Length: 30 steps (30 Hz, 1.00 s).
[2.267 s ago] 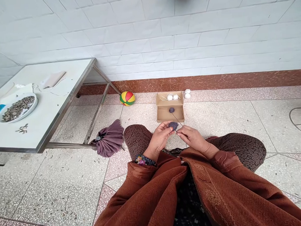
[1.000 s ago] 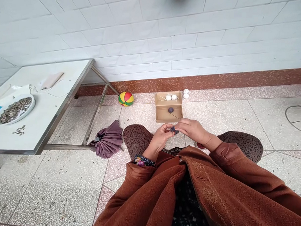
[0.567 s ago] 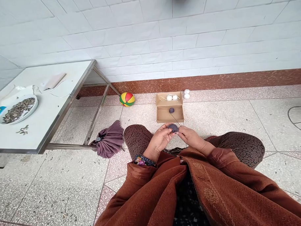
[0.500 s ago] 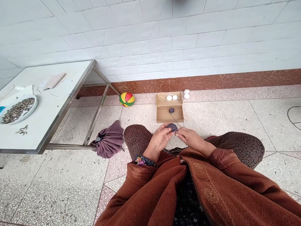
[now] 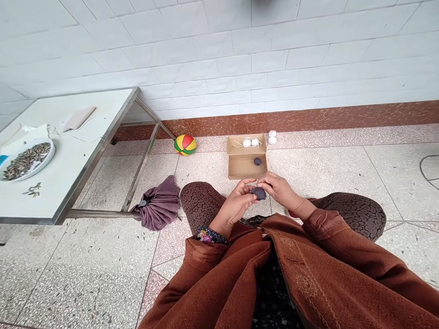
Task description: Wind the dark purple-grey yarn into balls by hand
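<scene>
My left hand is closed on a small wound ball of dark purple-grey yarn, thumb across its near side. Just above and to the right of it, my right hand is closed in a pinch at the yarn's strand, which is too thin to follow clearly here. In front of my hands lies an open cardboard box. Its near half contains a second, smaller dark purple yarn ball; white yarn balls with loose strands lie in the lid half.
More white balls sit right of the box by the wall. A coloured ball and a gathered purple cloth are left of my knees. The metal-framed table bears a dish of seeds. A wire ring is far right.
My right hand has moved up and over, from beside the held ball to above it. The held ball has shifted slightly right and down. The small ball in the box has rolled right.
</scene>
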Each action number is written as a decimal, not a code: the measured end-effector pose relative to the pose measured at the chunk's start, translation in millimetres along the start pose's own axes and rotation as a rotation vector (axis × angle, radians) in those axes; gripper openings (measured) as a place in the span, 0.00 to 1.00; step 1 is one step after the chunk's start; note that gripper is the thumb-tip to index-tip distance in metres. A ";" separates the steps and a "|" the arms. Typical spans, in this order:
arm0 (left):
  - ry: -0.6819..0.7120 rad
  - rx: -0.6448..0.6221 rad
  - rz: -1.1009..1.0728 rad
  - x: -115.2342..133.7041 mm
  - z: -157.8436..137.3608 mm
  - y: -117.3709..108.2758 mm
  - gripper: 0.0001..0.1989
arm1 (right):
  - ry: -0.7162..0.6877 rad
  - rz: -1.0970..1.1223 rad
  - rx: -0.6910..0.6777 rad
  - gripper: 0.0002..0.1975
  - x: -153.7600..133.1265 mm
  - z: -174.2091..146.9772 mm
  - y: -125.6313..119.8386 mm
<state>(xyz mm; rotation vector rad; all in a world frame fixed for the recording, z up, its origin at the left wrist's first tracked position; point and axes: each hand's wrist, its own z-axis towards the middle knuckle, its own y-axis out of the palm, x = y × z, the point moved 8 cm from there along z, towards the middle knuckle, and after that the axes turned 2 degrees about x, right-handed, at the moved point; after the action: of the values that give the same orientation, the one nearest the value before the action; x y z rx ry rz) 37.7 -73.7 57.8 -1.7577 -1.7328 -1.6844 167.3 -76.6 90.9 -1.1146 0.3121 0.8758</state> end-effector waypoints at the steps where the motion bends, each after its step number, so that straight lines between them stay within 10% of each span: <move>1: 0.003 -0.005 -0.047 1.2 -0.1 0.0 0.26 | 0.035 0.016 0.018 0.14 6.1 -4.0 4.8; 8: 0.066 0.139 -0.206 3.3 6.2 -19.8 0.17 | -0.054 -0.079 -0.183 0.14 -10.0 -36.0 38.0; 14: 0.142 0.160 0.017 7.2 4.0 -19.9 0.17 | -0.145 -0.032 -0.163 0.13 -41.7 -14.4 1.6; 21: 0.091 -0.032 -0.031 11.1 -2.7 4.3 0.34 | 0.076 0.060 0.004 0.11 -4.3 12.0 -3.6; 30: 0.080 0.071 -0.202 10.1 1.5 -8.6 0.17 | 0.065 0.046 -0.117 0.13 -7.6 -26.5 24.8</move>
<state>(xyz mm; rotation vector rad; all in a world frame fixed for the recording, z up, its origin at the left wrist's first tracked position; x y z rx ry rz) 28.9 -63.8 60.0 -1.5084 -1.9641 -1.7195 149.1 -99.3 67.9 -1.2506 0.3446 0.9091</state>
